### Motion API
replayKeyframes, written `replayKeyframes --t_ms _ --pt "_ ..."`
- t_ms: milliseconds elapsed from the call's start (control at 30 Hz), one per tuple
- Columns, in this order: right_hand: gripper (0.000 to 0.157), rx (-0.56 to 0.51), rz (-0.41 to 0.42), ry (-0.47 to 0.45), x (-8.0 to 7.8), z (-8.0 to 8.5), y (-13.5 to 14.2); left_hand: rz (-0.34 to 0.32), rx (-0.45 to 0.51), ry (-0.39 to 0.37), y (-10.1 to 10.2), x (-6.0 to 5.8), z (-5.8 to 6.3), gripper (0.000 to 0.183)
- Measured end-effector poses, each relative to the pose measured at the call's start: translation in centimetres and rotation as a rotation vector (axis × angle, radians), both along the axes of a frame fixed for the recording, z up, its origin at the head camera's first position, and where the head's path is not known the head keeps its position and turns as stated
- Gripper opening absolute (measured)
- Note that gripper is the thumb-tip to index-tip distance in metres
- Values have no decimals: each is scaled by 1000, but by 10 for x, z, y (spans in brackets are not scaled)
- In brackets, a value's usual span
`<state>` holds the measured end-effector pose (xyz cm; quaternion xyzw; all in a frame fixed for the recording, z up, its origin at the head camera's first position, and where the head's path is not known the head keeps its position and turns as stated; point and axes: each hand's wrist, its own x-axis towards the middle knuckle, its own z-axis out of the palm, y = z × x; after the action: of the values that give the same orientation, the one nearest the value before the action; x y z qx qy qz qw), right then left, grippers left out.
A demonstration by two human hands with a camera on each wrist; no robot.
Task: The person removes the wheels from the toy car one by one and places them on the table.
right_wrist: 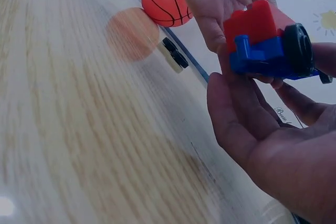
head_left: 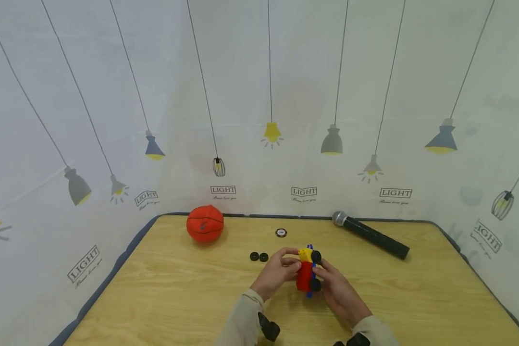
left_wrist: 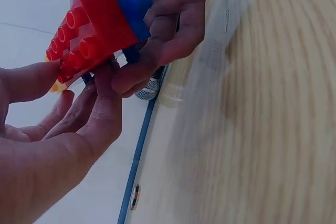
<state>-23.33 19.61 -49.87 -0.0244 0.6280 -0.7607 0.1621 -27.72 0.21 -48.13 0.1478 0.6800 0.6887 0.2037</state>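
Observation:
Both hands hold up a toy block car point(head_left: 304, 278) above the table. It has a blue base, a red studded block point(left_wrist: 107, 19), a yellow block point(head_left: 304, 254) and black wheels point(right_wrist: 298, 50) on the side facing right. My left hand point(head_left: 274, 275) grips the car from the left, its thumb against the red studs in the left wrist view. From the right, my right hand point(head_left: 341, 294) holds the blue base point(right_wrist: 257, 59), with fingers underneath. Two loose black wheels point(head_left: 259, 256) lie side by side on the table, beyond the left hand.
An orange-red toy basketball point(head_left: 205, 224) sits at the back left of the wooden table point(head_left: 164, 288). A round black-and-white chip point(head_left: 281, 232) lies near the back middle. The black microphone point(head_left: 374, 236) with its silver head lies at the back right. Lamp-printed white sheeting surrounds the table.

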Motion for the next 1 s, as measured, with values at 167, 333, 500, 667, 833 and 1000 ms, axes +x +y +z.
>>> replayKeyframes --t_ms 167,333,500,667,833,1000 --pt "70 5 -13 -5 0 1 1 9 -26 23 -1 0 3 41" --pt "62 42 -40 11 -2 2 1 2 -82 92 -4 -1 5 49" --pt "54 152 -64 26 -3 5 2 45 -191 224 -6 -3 4 37" --pt "47 340 -20 82 -3 10 2 51 -314 385 -9 -2 5 27" --pt "40 444 -32 121 -5 14 0 10 -365 412 -10 -2 5 23" --pt "37 536 -196 151 -3 13 -4 -15 -399 401 -13 -1 4 24"
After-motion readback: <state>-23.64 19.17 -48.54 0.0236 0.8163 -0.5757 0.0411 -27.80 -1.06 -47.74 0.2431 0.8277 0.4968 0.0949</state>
